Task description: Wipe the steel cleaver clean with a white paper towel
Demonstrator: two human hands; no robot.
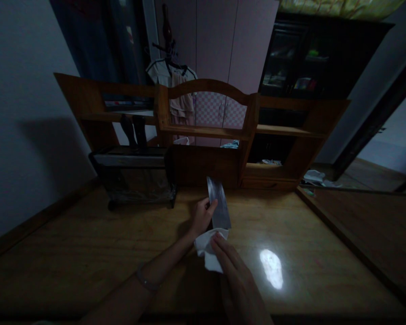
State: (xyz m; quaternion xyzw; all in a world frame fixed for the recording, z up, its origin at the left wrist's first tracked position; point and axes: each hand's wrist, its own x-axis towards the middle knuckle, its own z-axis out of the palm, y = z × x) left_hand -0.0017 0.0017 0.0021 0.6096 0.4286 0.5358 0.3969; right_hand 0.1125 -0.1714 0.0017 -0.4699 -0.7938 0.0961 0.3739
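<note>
A flat shiny metal blade (218, 204), like a cleaver, stands on end above the wooden desk (88, 253). My left hand (202, 216) is closed on its left edge, thumb against the flat side. My right hand (235, 271) presses a white cloth (208, 253) against the blade's lower end, fingers stretched over the cloth. The blade's bottom part is hidden behind the cloth.
A wooden shelf unit (206, 131) stands at the desk's back edge. A dark rack with a clear cover (135, 178) sits back left. A bright light reflection (272, 266) lies on the desk to the right. A pink wardrobe and hanging clothes stand behind.
</note>
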